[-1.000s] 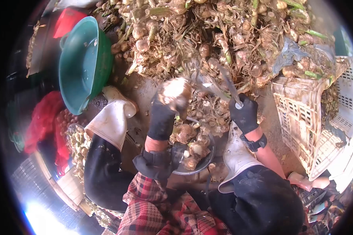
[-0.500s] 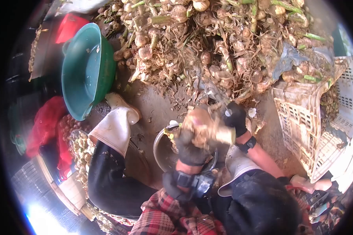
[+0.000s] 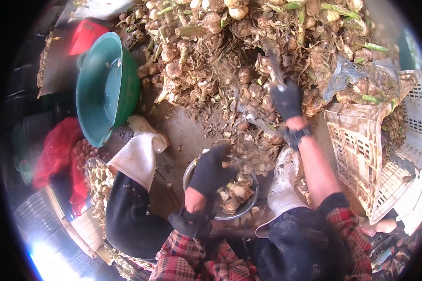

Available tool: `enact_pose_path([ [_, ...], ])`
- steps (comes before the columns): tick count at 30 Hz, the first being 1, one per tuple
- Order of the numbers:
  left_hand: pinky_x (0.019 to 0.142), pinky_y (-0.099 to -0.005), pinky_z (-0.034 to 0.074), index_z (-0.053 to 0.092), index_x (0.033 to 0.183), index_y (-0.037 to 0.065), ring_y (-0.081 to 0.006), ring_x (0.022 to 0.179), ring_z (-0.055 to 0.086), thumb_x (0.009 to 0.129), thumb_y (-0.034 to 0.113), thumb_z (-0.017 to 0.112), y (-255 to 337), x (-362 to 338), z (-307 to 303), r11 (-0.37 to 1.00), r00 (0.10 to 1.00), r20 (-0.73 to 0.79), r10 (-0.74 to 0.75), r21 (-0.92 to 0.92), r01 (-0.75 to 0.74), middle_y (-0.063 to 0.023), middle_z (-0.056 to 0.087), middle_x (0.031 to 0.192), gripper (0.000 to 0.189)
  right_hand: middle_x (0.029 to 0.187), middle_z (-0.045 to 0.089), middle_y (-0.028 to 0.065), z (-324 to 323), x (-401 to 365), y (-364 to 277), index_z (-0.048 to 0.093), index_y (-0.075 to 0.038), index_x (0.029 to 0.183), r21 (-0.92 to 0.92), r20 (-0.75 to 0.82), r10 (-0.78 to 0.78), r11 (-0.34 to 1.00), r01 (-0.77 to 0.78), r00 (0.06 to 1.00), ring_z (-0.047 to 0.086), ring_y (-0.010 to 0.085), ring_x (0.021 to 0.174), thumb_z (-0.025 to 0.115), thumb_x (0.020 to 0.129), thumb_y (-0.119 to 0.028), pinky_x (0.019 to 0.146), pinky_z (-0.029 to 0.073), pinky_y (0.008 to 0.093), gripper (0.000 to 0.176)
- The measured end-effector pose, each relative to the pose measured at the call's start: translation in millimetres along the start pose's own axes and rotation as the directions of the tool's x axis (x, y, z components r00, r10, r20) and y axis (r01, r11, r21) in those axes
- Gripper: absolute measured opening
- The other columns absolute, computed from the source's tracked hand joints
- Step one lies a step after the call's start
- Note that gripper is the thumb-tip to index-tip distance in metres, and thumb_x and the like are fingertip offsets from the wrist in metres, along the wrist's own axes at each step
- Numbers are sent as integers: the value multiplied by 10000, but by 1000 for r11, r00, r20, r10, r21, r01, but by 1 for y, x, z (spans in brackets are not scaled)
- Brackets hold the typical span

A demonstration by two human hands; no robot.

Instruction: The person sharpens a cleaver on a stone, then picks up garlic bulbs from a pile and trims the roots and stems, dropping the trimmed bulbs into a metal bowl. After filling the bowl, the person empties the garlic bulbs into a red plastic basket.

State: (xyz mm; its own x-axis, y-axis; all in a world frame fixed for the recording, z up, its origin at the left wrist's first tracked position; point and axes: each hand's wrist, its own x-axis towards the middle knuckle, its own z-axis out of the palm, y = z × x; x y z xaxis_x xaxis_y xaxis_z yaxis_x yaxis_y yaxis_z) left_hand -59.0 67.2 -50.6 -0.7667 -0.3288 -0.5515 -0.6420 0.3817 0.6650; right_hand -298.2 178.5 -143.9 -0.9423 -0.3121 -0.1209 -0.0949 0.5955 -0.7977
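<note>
My left hand (image 3: 211,173), in a black glove, is over the left side of a round metal bowl (image 3: 253,199). Its blurred fingers look spread, with nothing visible between them. Inside the bowl lie pale garlic bulbs (image 3: 237,194) and scraps. Beside it, on the right, a blur of stems and dry husks (image 3: 258,157) shows. My right hand (image 3: 287,100), also black-gloved, reaches to the near edge of a big heap of garlic (image 3: 211,61) with stems and roots. It is closed on a long grey blade-like tool (image 3: 274,63), smeared by motion, that points into the heap.
A green basin (image 3: 101,89) is tipped on its side at the left, by a red container (image 3: 86,36) and red netting (image 3: 58,145). At the right stand dirty white plastic crates (image 3: 356,150). My white boots (image 3: 138,145) flank the bowl.
The garlic bulb with a thick stem is no longer in my left hand, which has shifted slightly left and up. My right hand has moved up to the heap with the blade-like tool.
</note>
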Motion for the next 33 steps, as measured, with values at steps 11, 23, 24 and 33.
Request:
enact_pose_path([
  [11, 818, -331, 523, 442, 1231, 46, -165, 938, 605, 792, 173, 687, 48, 62, 18, 392, 984, -105, 145, -907, -155, -58, 595, 1027, 519, 789, 650, 21, -48, -113, -13, 637, -10, 989, 549, 285, -166, 836, -19, 944, 557, 82, 620, 765, 759, -179, 542, 470, 267, 313],
  [23, 971, -348, 392, 461, 1227, 5, -208, 1109, 508, 716, 259, 783, -11, 76, 30, 939, 968, -167, 190, -258, -229, -153, 562, 1133, 655, 730, 537, 108, -72, -105, -43, 542, -74, 783, -97, 223, -550, 809, 580, 805, 590, 315, 631, 653, 641, -73, 533, 482, 405, 180],
  [24, 971, -348, 392, 461, 1227, 5, -208, 1109, 508, 716, 259, 783, -8, 74, 27, 939, 968, -166, 187, -260, -226, -153, 562, 1133, 655, 726, 534, 105, -71, -105, -41, 538, -73, 778, -103, 239, -564, 795, 598, 791, 589, 311, 632, 655, 633, -75, 533, 482, 400, 186],
  [33, 680, -327, 532, 686, 838, 73, -207, 735, 666, 707, 251, 781, 32, 45, 5, 779, 764, -180, 620, 24, -626, -62, 677, 725, 240, 734, 531, 114, -53, -102, -8, 537, -66, 793, 84, 230, -621, 780, 620, 749, 573, 329, 639, 695, 582, -76, 547, 464, 401, 264],
])
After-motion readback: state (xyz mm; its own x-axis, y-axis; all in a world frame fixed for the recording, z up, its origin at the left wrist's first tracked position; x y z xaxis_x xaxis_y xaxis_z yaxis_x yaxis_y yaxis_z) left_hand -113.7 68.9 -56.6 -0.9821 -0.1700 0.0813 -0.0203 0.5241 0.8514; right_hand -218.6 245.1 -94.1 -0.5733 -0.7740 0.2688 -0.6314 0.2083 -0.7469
